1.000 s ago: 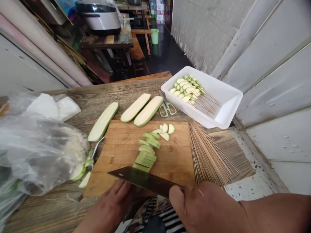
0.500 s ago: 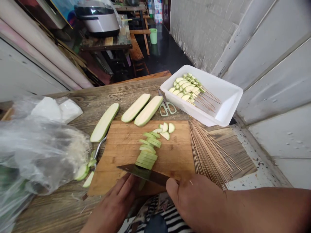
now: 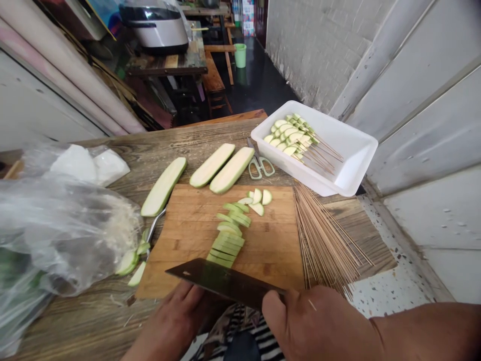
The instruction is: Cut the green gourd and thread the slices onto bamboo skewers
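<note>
My right hand (image 3: 315,321) is closed round the handle of a wide knife (image 3: 221,283), whose blade lies across the near end of a row of green squash slices (image 3: 227,240). The row rests on a wooden cutting board (image 3: 180,230). Behind the blade, my left hand (image 3: 180,311) is at the board's near edge; its fingertips are hidden by the blade, and so is whatever they press on. Several small cut pieces (image 3: 257,200) lie at the board's upper right. Two squash halves (image 3: 231,170) sit at the far edge, and another half (image 3: 163,186) lies to the left.
A white tub (image 3: 349,150) at the back right holds skewered slices. Beside the board are loose bamboo skewers (image 3: 326,235). Green-handled scissors (image 3: 261,168) lie by the tub. Plastic bags (image 3: 71,230) cover the left side, near a metal utensil (image 3: 153,228) and squash scraps.
The knife has moved toward me and left, its blade now showing more broadly. My right hand has shifted slightly nearer and right. The view has shifted a little.
</note>
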`<state>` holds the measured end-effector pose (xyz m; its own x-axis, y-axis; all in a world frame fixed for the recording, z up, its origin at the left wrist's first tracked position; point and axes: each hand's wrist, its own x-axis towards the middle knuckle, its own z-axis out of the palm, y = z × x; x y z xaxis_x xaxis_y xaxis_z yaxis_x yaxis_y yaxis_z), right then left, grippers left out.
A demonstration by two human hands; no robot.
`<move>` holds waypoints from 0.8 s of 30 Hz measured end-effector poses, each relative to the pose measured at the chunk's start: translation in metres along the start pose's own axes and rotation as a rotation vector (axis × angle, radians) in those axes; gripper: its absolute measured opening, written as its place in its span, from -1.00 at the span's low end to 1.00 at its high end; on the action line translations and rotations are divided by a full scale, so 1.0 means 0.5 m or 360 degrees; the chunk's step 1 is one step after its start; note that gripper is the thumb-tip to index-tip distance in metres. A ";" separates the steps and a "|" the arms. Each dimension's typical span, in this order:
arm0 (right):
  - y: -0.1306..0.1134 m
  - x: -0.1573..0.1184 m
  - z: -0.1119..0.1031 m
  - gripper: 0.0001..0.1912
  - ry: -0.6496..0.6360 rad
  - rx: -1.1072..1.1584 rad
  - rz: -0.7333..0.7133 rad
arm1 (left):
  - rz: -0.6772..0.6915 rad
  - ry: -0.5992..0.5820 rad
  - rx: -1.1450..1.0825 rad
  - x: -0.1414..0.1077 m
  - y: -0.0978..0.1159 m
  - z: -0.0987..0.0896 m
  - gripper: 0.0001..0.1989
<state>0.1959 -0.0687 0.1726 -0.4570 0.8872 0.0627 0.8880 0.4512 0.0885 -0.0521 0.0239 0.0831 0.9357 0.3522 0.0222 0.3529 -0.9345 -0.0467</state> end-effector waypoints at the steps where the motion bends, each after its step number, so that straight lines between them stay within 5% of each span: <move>1: 0.001 0.000 0.001 -0.88 -0.0024 0.0020 -0.0004 | 0.0014 0.0003 0.0008 -0.002 -0.001 0.001 -0.50; 11: 0.019 0.045 0.002 -0.74 -0.0733 0.0274 -0.0066 | 0.0037 0.0126 0.0067 -0.003 -0.009 0.007 -0.56; 18: 0.002 0.020 0.010 -0.79 -0.0545 0.0128 -0.0117 | -0.0112 0.0257 0.0063 0.008 0.014 -0.008 -0.64; 24: -0.021 -0.009 -0.007 -0.91 -0.0267 -0.0082 -0.0073 | -0.0136 0.0178 -0.0145 -0.002 0.019 -0.001 -0.68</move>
<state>0.1884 -0.0781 0.1750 -0.4783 0.8714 -0.1092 0.8608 0.4898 0.1383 -0.0496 0.0145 0.0831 0.8940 0.4277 0.1332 0.4249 -0.9038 0.0505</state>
